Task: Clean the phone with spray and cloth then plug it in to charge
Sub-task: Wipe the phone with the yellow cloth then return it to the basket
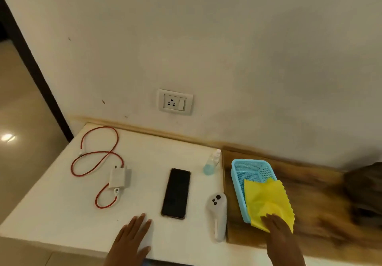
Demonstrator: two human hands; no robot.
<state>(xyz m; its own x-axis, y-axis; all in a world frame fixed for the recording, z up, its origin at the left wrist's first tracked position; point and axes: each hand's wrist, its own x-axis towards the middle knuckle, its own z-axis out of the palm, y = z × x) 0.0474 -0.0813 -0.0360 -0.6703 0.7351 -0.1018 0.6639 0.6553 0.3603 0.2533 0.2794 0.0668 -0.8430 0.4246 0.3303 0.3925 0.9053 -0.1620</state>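
Note:
A black phone [176, 193] lies screen up on the white table [51, 203]. Left of it sit a white charger [118, 177] and its looped red cable [97, 152]. A small clear spray bottle [212, 162] with blue liquid stands right of the phone, near the wall. A yellow cloth [268, 199] hangs over the front of a blue basket [244, 169]. My right hand [278, 227] lies on the cloth's near corner with fingers extended. My left hand [134, 232] rests flat on the table, left of the phone's near end.
A wall socket [175, 102] with a switch sits above the table's back edge. A white controller [218, 214] lies between the phone and a wooden surface [310, 203] holding the basket. A dark blurred object [363, 187] is at the far right.

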